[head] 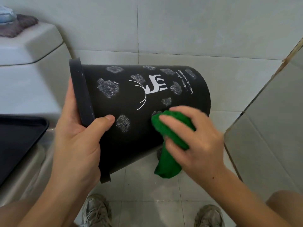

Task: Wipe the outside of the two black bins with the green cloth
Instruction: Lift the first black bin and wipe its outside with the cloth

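A: We start with the largest thing, the white toilet: smooth glazed ceramic, its cistern lid rounded at the corners. Everything else we place against it.

B: Agreed. Just right of the toilet we hold the black bin tipped on its side in the air, rim toward the toilet, base pointing away to the right. It is a tapered round bucket of matte black plastic with a thick rolled rim. We see a white deer printed on the wall, grey scribbled patches around it, and small white script near the base.

A: And on the toilet's near side a black tray lies flat, shallow, with rounded corners.

B: Our left hand clamps the bin's rim, thumb curled onto the outer wall, the fingers wrapped over the edge on the toilet's side.

A: Our right hand, farther from the toilet, bunches the green cloth in curled fingers and presses it against the bin's wall near the base. The cloth looks like nubby microfibre, its loose end hanging below the hand.

B: On the cistern lid we make out a brownish fuzzy cloth. Below the bin, on the pale glossy floor tiles, we see our grey mesh sneakers.
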